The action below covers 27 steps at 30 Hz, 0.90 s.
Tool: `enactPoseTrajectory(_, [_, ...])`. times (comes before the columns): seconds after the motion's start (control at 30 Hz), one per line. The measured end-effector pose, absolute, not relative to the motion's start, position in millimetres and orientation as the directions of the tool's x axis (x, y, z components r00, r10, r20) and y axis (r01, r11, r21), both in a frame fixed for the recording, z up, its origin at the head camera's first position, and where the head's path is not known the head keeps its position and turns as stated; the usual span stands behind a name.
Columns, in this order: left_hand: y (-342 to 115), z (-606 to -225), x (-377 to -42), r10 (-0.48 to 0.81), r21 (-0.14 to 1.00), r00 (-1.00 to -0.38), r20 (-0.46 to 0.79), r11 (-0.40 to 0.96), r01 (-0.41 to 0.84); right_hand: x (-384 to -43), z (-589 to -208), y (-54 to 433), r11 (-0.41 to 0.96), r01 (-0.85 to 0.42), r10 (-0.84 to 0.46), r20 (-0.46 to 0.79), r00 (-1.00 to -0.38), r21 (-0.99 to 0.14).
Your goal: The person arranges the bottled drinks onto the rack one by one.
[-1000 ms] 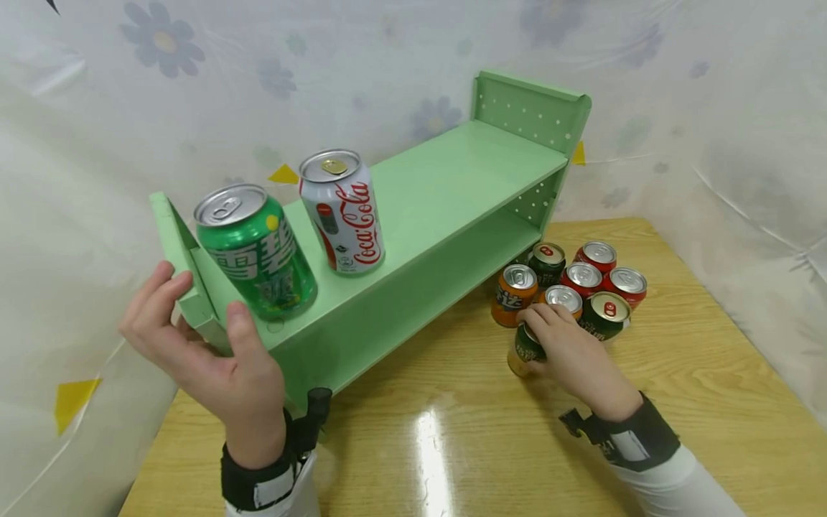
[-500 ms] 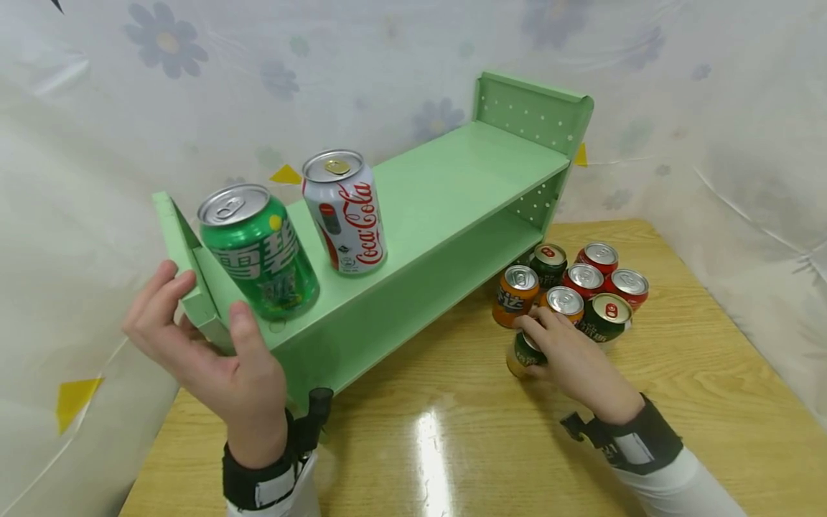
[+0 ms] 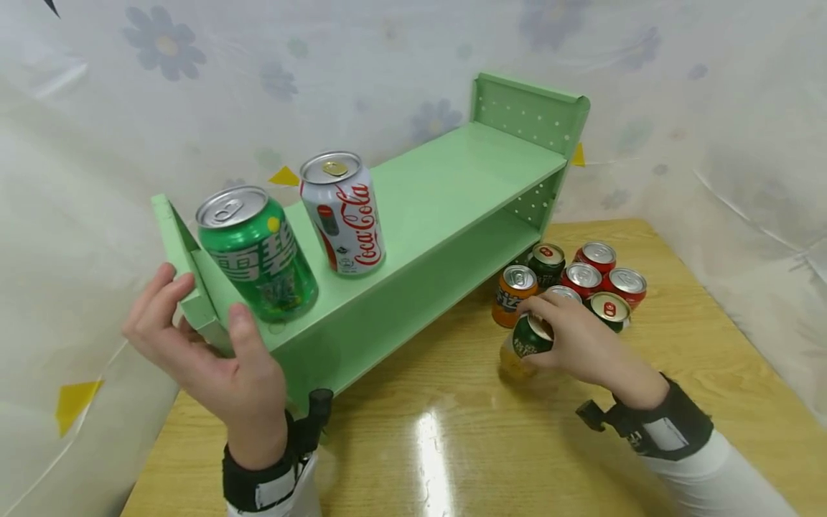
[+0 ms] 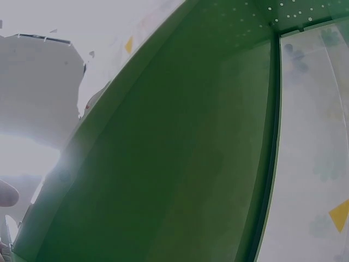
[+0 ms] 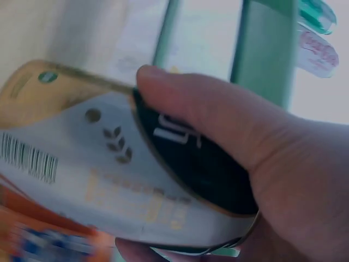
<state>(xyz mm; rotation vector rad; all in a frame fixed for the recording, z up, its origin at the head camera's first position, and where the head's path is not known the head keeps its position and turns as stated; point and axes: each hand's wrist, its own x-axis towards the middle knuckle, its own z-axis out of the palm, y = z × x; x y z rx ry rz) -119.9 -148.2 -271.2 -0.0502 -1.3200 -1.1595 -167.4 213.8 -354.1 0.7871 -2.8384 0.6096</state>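
Note:
My right hand (image 3: 584, 345) grips a dark green, white and gold drink can (image 3: 526, 341), thumb on the near side and fingers over the far side near its top. In the right wrist view the thumb lies across the green part of this can (image 5: 136, 164). My left hand (image 3: 209, 352) holds the left end panel of a pale green shelf (image 3: 446, 187), fingers outside and thumb on the inner side. On the shelf's upper board stand a green Sprite can (image 3: 261, 258) and a white Coca-Cola can (image 3: 345, 215). The left wrist view shows mostly the shelf's green surface (image 4: 163, 153).
Several cans stand grouped at the shelf's right end: an orange one (image 3: 515, 294), red ones (image 3: 583, 280) and dark green ones (image 3: 545, 266). They stand on a wooden table (image 3: 452, 431). A patterned sheet (image 3: 355, 72) hangs behind the shelf.
My right hand has shifted the green and gold can slightly toward me and left, away from the grouped cans; it appears a little raised. The left hand stays on the shelf panel.

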Motion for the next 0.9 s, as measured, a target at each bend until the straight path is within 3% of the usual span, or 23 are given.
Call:
enactPoseTrajectory(0.4, [-148, -271, -118, -0.625, 0.572, -0.196, 0.755, 0.482, 0.664, -185, -256, 208, 0.755, -0.564, -0.537, 0.178, -0.824, -0.335])
enactPoseTrajectory(0.9, [-149, -271, -119, -0.621, 0.565, -0.190, 0.761, 0.489, 0.664, -210, -184, 196, 0.745, -0.618, -0.600, 0.153, -0.785, -0.252])
